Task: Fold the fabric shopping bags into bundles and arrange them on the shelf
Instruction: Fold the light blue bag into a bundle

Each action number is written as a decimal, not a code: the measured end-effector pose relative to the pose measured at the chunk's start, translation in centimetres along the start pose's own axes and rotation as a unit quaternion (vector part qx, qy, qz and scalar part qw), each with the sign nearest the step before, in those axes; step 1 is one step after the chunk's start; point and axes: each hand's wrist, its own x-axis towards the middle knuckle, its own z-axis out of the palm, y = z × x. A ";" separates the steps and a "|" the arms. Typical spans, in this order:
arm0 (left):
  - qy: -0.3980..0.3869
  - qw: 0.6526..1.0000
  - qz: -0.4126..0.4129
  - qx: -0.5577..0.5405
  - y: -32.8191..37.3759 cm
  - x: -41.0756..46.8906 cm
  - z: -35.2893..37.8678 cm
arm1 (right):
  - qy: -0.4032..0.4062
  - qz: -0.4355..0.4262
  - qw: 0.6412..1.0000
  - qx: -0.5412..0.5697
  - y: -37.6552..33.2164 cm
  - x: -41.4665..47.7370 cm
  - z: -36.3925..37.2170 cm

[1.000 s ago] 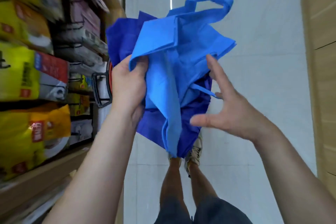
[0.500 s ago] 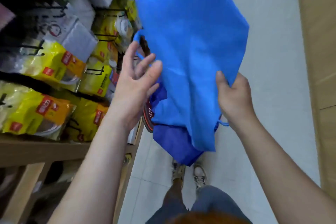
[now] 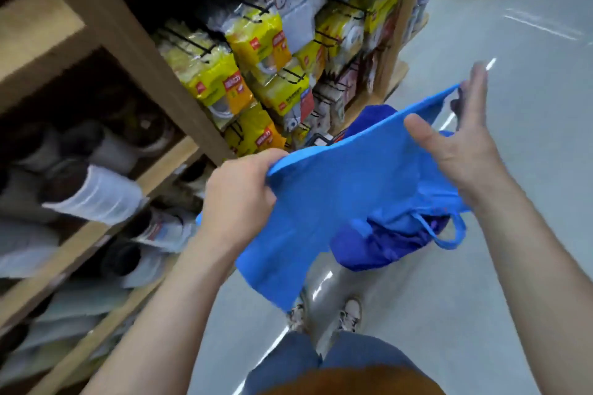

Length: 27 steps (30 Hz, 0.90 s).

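A light blue fabric bag [image 3: 333, 202] is stretched flat in the air between both hands. My left hand [image 3: 239, 199] grips its near left edge with curled fingers. My right hand [image 3: 462, 141] is at the far right edge, thumb over the fabric and fingers spread straight along it. A darker blue bag [image 3: 378, 244] hangs bunched under the light one, with a light blue handle loop [image 3: 449, 234] dangling at the right. The wooden shelf [image 3: 106, 29] stands to my left.
The shelf's lower compartments hold rolled packs [image 3: 93, 196] and dark items. Yellow packets [image 3: 224, 83] hang on black hooks further along. A basket rim [image 3: 321, 139] peeks out behind the bags. Pale floor [image 3: 529, 234] runs to the right; my shoes [image 3: 349, 314] are below.
The bag has swung from hanging upright to lying nearly flat and spread wide. My left hand, open before, now grips the edge. My right hand moved up and outward. The view turned toward the shelf.
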 end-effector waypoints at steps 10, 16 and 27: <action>0.054 0.960 -0.272 -0.022 -14.1 -13.2 -14.7 | -0.244 -0.127 0.961 0.027 -6.4 -2.7 14.1; 0.190 0.963 -0.176 0.074 -16.4 -22.7 -19.3 | -0.302 -0.459 0.799 -0.247 -15.4 -14.8 26.1; 0.199 0.934 -0.193 0.224 -22.7 -33.1 -23.9 | -0.277 -0.490 0.686 -0.462 -18.2 -24.0 34.2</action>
